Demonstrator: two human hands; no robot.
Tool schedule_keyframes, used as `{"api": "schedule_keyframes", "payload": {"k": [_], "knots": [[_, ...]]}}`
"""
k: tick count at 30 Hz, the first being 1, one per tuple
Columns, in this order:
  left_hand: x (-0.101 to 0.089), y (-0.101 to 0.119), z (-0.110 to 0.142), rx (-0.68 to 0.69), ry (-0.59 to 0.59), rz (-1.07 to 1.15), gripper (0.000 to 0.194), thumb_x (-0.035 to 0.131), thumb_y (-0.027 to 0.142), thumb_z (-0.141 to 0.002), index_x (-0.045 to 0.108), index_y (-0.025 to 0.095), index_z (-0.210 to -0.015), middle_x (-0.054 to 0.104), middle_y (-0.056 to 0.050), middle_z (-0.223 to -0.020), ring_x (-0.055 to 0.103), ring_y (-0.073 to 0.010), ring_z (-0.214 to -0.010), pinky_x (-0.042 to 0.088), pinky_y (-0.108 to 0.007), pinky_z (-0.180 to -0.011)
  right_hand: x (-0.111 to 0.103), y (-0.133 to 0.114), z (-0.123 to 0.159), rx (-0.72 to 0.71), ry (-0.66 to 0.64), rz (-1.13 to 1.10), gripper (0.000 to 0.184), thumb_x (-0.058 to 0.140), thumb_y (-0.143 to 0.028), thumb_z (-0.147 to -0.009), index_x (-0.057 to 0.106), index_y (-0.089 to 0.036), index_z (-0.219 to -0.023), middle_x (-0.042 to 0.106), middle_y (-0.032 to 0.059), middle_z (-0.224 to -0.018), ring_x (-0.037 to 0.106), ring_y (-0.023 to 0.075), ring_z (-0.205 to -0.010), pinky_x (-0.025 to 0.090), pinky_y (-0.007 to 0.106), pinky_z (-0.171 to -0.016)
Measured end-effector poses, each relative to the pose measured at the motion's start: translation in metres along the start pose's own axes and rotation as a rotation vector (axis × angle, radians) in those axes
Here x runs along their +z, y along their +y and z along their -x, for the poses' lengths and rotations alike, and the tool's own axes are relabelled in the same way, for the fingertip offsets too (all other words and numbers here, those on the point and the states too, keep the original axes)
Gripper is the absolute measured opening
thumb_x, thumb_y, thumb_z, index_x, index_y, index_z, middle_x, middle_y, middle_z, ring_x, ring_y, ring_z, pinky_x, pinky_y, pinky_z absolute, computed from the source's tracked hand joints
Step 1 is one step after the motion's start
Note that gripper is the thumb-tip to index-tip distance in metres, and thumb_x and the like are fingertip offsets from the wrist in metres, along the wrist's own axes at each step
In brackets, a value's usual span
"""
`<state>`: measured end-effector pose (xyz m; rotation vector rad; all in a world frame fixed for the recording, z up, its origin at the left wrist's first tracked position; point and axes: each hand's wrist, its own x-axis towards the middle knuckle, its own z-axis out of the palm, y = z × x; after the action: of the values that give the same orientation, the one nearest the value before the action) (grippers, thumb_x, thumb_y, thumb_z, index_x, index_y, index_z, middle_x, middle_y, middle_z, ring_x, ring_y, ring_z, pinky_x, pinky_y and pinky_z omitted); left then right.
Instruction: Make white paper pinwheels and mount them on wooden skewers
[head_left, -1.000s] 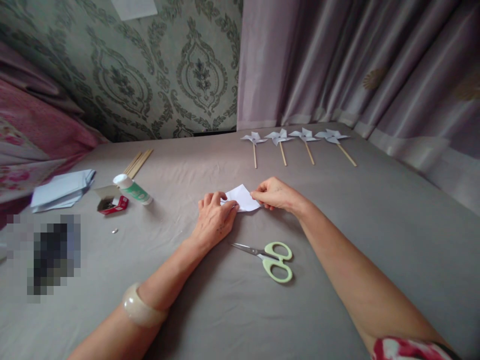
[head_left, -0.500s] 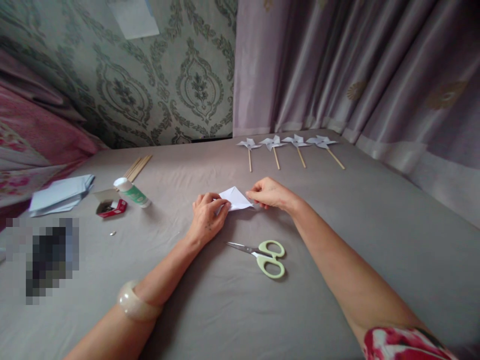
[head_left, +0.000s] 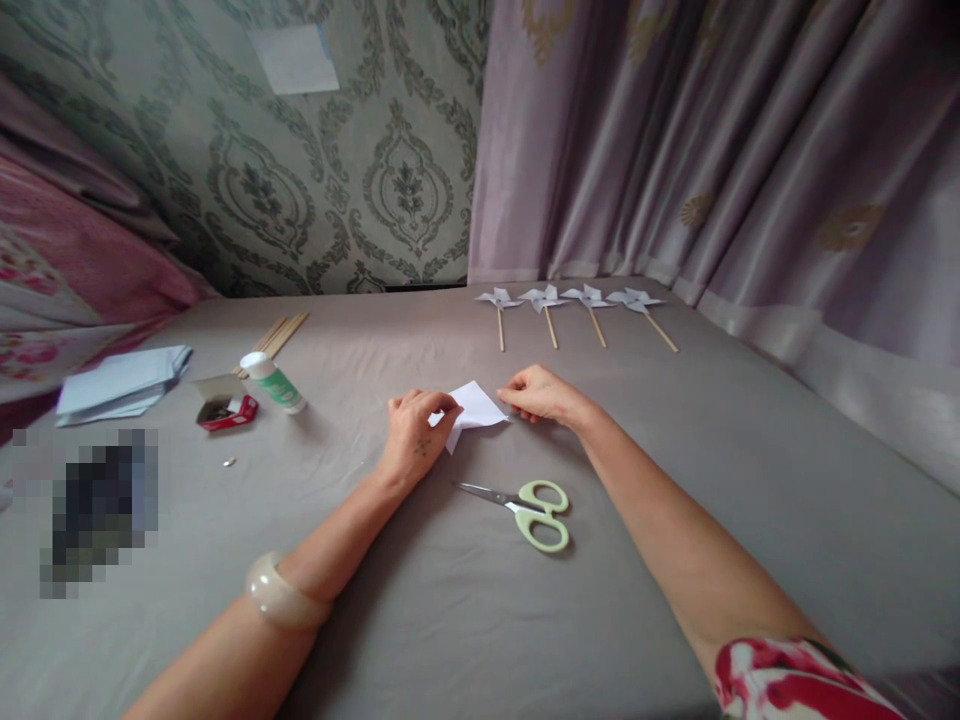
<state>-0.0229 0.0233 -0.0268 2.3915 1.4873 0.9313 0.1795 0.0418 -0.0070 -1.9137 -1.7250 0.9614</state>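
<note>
Near the middle of the cloth-covered surface, my left hand pinches the left side of a white sheet of paper between thumb and fingers. One flap of the paper sticks down toward me below the thumb. At the paper's right corner is my right hand, its fingers closed together. Whether these fingertips grip the corner or something small cannot be made out. A pair of scissors with pale green handles lies in front of the paper, blades pointing left.
Several paper pinwheels on sticks lie in a row at the back right. To the left are a white-and-green glue bottle, a small red box with tiny metal pieces, wooden sticks, a paper stack and one small loose piece.
The paper has shifted and turned in my left hand, and a flap now points down toward me. The right hand stays by the right corner. The camera view has tilted slightly.
</note>
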Motion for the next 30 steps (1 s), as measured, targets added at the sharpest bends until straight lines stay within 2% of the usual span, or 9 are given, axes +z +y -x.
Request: {"api": "schedule_keyframes", "payload": {"k": [2,4,7,10,12,17,22,27,30], "knots": [[-0.002,0.002,0.002,-0.053,0.074,-0.009,0.024,0.053,0.034,-0.087,0.06,0.019,-0.07,0.066,-0.002,-0.07,0.058,-0.0161,-0.071,0.038,-0.034,-0.078,0.003,0.003,-0.002,-0.033,0.062,0.026,0.02,0.055,-0.027,-0.083,0.067,-0.011,-0.079,0.062,0.0016,-0.056,0.053,0.0088,-0.045,0.039,0.018,-0.046],[-0.004,0.004,0.005,-0.081,0.111,-0.012,0.036,0.042,0.038,-0.092,0.053,0.019,-0.063,0.06,-0.001,-0.061,0.055,-0.0145,-0.062,0.038,-0.031,-0.071,0.007,0.004,-0.005,-0.078,0.123,0.03,0.019,0.054,-0.025,-0.084,0.068,-0.012,-0.087,0.069,0.005,-0.073,0.061,0.0105,-0.062,0.044,0.019,-0.058],[-0.003,0.011,0.011,-0.031,0.095,0.017,0.038,0.03,0.033,-0.096,0.05,0.02,-0.067,0.058,0.0,-0.061,0.054,-0.0138,-0.061,0.038,-0.029,-0.068,0.015,0.006,-0.008,-0.241,0.192,0.03,0.023,0.052,-0.019,-0.084,0.067,-0.015,-0.101,0.071,0.0066,-0.099,0.063,0.0125,-0.086,0.046,0.022,-0.079],[0.0,0.017,0.015,0.124,0.026,0.035,0.029,0.033,0.03,-0.095,0.052,0.02,-0.075,0.061,-0.002,-0.068,0.056,-0.0145,-0.066,0.04,-0.028,-0.069,0.023,0.006,-0.015,-0.404,0.188,0.083,0.032,0.048,-0.015,-0.086,0.063,-0.015,-0.115,0.069,0.0078,-0.108,0.061,0.015,-0.096,0.044,0.026,-0.088],[0.002,0.02,0.016,0.256,-0.03,0.025,0.027,0.038,0.031,-0.093,0.052,0.019,-0.074,0.06,-0.003,-0.067,0.055,-0.0149,-0.065,0.04,-0.029,-0.069,0.028,0.004,-0.021,-0.471,0.147,0.137,0.036,0.045,-0.014,-0.087,0.06,-0.015,-0.12,0.067,0.0087,-0.113,0.058,0.0162,-0.104,0.042,0.028,-0.092],[-0.001,0.021,0.018,0.551,-0.138,-0.008,0.04,0.039,0.034,-0.093,0.05,0.019,-0.057,0.054,-0.002,-0.056,0.05,-0.013,-0.057,0.039,-0.029,-0.066,0.036,-0.008,-0.036,-0.605,0.049,0.268,0.037,0.05,-0.018,-0.086,0.059,-0.017,-0.122,0.064,0.0076,-0.119,0.052,0.018,-0.112,0.036,0.031,-0.099],[-0.004,0.018,0.02,0.603,-0.144,-0.046,0.044,0.038,0.034,-0.094,0.051,0.019,-0.054,0.052,-0.002,-0.053,0.048,-0.0124,-0.054,0.037,-0.029,-0.062,0.035,-0.015,-0.034,-0.566,0.077,0.379,0.025,0.057,-0.026,-0.081,0.067,-0.018,-0.103,0.068,0.0061,-0.102,0.058,0.0181,-0.097,0.038,0.03,-0.091],[-0.004,0.016,0.019,0.597,-0.12,-0.065,0.042,0.039,0.03,-0.093,0.049,0.019,-0.053,0.051,-0.001,-0.052,0.046,-0.0118,-0.052,0.036,-0.029,-0.062,0.023,-0.004,-0.013,-0.384,0.113,0.418,0.02,0.052,-0.023,-0.083,0.067,-0.019,-0.096,0.069,0.0051,-0.091,0.061,0.0168,-0.084,0.04,0.026,-0.076],[-0.003,0.015,0.017,0.524,-0.083,-0.065,0.04,0.041,0.029,-0.092,0.048,0.019,-0.054,0.051,-0.001,-0.052,0.046,-0.012,-0.053,0.037,-0.028,-0.063,0.014,0.007,0.002,-0.282,0.12,0.404,0.02,0.05,-0.021,-0.083,0.067,-0.018,-0.094,0.07,0.0053,-0.088,0.062,0.0163,-0.08,0.04,0.024,-0.069]]}}
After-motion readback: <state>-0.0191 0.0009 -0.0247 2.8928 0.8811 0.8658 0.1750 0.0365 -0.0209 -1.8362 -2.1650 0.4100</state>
